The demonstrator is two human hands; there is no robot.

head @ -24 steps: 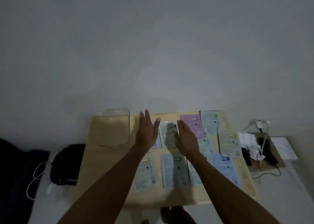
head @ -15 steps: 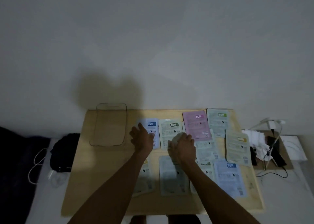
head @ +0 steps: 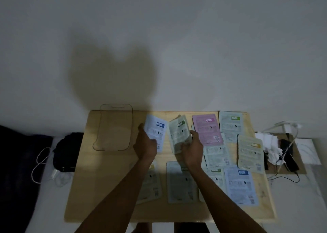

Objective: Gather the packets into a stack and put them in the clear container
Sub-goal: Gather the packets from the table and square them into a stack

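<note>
Both packets that lay flat on the worktop [head: 113, 188] half a second ago are now lifted: the left hand [head: 145, 147] pinches the blue-label packet [head: 155, 132] and the right hand [head: 192, 148] pinches the green-label packet [head: 179, 133], both tilted up by the far end. I judge they are held by the near edge so that 1 can slide over the other to begin the stack. About 8 other packets lie spread on the worktop, among them the pink packet [head: 207, 128], and the clear container [head: 114, 126] stands empty just beside the left hand.
</note>
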